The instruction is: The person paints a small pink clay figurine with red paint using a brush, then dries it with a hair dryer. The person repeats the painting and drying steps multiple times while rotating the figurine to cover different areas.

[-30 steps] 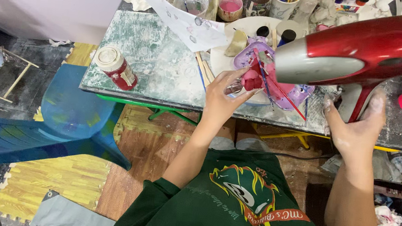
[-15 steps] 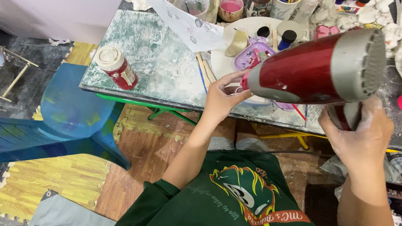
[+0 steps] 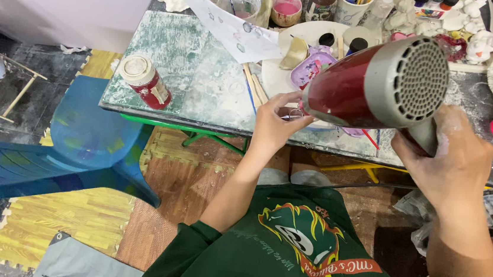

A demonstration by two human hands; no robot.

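My right hand (image 3: pixel 447 159) grips the handle of a red hair dryer (image 3: pixel 376 84) with a grey rear grille, held over the table's near edge, its nozzle aimed left and away from me. My left hand (image 3: pixel 274 123) holds a small object at the table edge, right under the dryer's nozzle; the dryer hides most of that object. Just behind it lies a purple paint tray (image 3: pixel 309 70) on a white round plate (image 3: pixel 303 33).
A paint-stained table (image 3: pixel 187 74) carries a red can (image 3: pixel 144 80), a spotted paper sheet (image 3: pixel 232 30), brushes, cups and paint jars along the back, and white figurines at the back right. A blue plastic chair (image 3: pixel 55 151) stands at the left on foam floor mats.
The dryer swung from pointing sideways to pointing away from me, its rear grille now facing the camera. My right hand rose and closed fully around the handle. The left hand stayed at the table edge.
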